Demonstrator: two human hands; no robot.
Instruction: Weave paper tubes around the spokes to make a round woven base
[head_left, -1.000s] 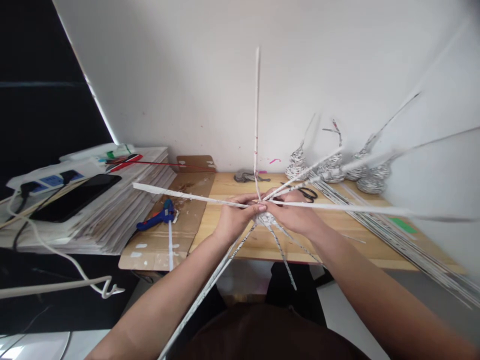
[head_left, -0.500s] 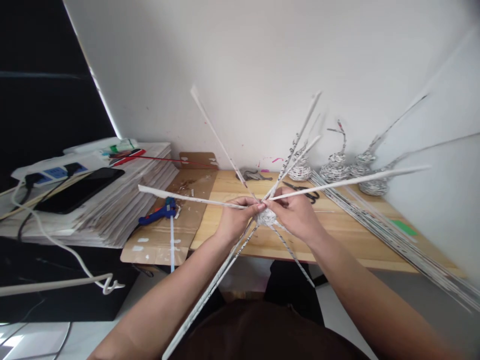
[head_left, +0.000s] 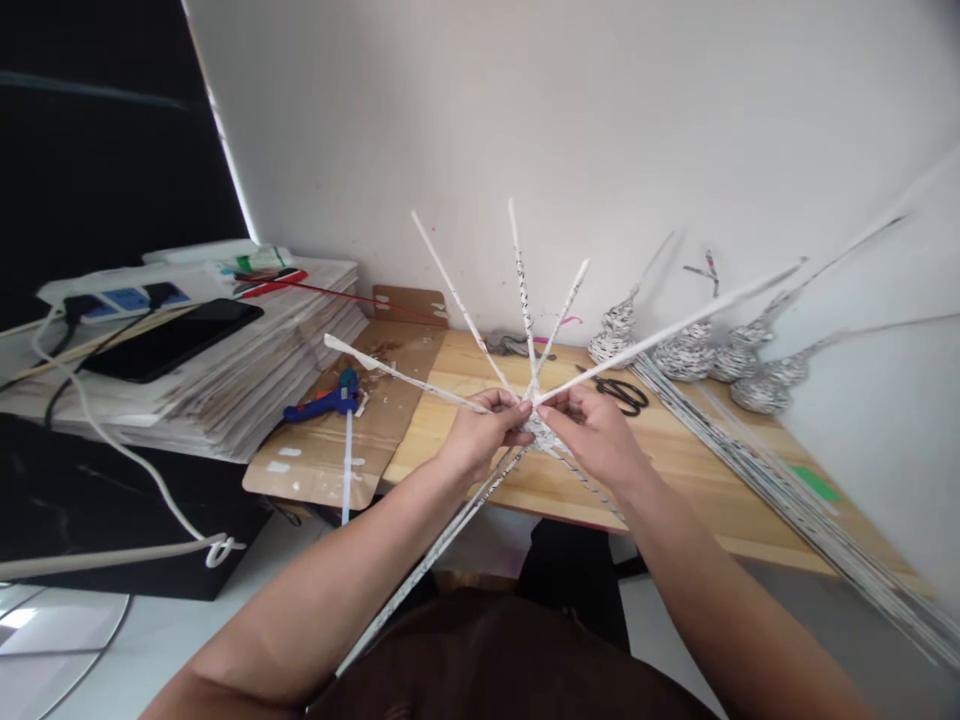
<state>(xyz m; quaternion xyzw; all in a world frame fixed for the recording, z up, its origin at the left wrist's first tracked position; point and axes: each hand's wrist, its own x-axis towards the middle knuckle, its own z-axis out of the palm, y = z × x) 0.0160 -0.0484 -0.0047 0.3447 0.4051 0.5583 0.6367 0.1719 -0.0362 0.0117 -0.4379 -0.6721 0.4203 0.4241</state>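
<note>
Between my two hands, above the table's front part, is a small woven newspaper piece (head_left: 543, 432) with several rolled-paper spokes radiating from it. My left hand (head_left: 486, 428) is closed on its left side, thumb on top near the middle. From the right, my right hand (head_left: 592, 425) pinches the piece where a long white paper tube (head_left: 675, 320) leaves toward the upper right. Other tubes fan upward and left, and some hang down toward my lap. The fingers hide part of the weave.
Black-handled scissors (head_left: 622, 392) lie behind my right hand. Several woven paper pieces (head_left: 684, 350) stand along the wall, beside a bundle of paper tubes (head_left: 772, 480). At left are a blue glue gun (head_left: 326, 400) on cardboard (head_left: 300, 480), a paper stack (head_left: 300, 350) and a phone (head_left: 176, 338).
The view has shifted, so the surroundings sit a little differently. One upright tube now points straighter up, and the long right tube slants more steeply. Both hands keep hold of the woven piece.
</note>
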